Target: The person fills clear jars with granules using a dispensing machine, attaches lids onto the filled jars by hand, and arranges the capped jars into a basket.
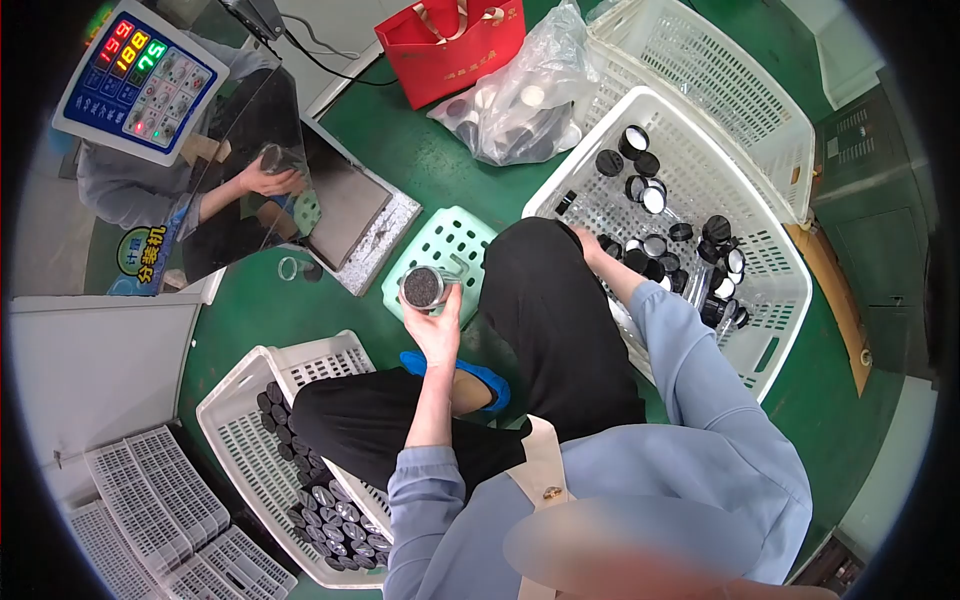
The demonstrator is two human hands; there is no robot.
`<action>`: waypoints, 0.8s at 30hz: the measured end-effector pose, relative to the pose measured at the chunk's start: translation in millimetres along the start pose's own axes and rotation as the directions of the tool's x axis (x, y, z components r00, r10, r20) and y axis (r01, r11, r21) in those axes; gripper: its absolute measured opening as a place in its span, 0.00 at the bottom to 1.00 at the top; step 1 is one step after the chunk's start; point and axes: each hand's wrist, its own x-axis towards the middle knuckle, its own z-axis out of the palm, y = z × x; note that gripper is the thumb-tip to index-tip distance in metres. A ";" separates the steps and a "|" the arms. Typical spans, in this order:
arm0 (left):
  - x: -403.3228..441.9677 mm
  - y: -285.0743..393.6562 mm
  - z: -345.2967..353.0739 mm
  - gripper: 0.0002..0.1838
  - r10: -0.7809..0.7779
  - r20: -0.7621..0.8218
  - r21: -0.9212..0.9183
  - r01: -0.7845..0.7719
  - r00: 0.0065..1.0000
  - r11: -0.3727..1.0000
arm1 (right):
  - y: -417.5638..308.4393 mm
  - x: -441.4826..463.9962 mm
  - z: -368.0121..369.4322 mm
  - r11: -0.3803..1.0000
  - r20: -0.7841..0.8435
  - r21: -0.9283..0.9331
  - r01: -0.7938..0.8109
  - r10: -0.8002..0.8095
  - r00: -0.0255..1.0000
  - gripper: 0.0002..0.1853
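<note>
My left hand (pixel 437 325) is wrapped round a clear jar (pixel 422 288) filled with dark granules. The jar's mouth is uncovered and faces up. It is above a mint-green plastic stool (pixel 455 235) with holes in its top. My right hand (pixel 590 243) reaches into the large white crate (pixel 775 335) on the right, down among black lids (pixel 655 245). My knee and the crate's contents hide its fingers, so I cannot tell what it touches.
A dispensing machine (pixel 140 85) with lit digits stands at upper left, its metal tray (pixel 350 215) in front. A clear cup (pixel 290 268) is on the floor. Filled black-looking jars (pixel 335 525) lie in the left crate (pixel 245 400). A red bag (pixel 450 50) and plastic bag (pixel 530 100) sit behind.
</note>
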 end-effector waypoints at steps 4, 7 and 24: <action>-17.9 5.5 -5.8 0.25 0.021 0.005 0.007 -0.021 1.000 1.000 | -9.8 -18.1 0.0 0.999 0.038 -0.027 -0.031 0.032 0.999 0.18; -31.7 16.0 -9.1 0.25 -0.017 0.000 -0.020 0.017 1.000 1.000 | -31.9 -41.0 -21.4 0.990 0.112 -0.142 -0.008 0.024 0.993 0.20; -45.3 39.3 -22.1 0.26 -0.031 0.003 -0.084 0.031 1.000 0.996 | -74.7 -145.0 -166.0 0.452 -0.084 0.889 0.067 0.017 0.996 0.11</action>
